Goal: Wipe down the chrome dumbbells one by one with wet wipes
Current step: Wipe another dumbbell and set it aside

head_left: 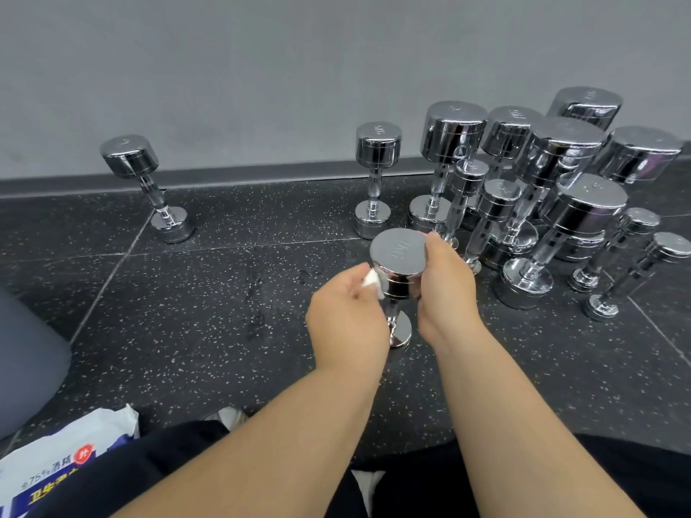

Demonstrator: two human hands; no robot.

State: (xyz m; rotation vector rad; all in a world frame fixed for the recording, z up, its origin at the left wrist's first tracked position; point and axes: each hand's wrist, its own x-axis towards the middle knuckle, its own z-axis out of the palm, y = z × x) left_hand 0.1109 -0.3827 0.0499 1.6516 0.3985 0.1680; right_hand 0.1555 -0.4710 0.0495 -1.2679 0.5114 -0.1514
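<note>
— Left hand (347, 315), state?
— I log it pinching a white wipe (371, 281) against the upright dumbbell (398, 256); right hand (447, 293) curls round its top head. Stands at 8 o'clock from the dumbbell cluster (583, 203).

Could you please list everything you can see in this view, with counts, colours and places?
held dumbbell: one, chrome, upright on the floor at centre, between the hands
lone dumbbell: one, chrome, upright by the wall, left
dumbbell group: about eleven, chrome, upright, crowded at right; overlap hides the exact count
wet wipe: one, white, against the held dumbbell's upper head
wipes pack: one, white and blue, lower left corner
floor: one, black, speckled
wall: one, grey, behind
left hand: one, pinches the wet wipe
right hand: one, grips the held dumbbell's upper head
</note>
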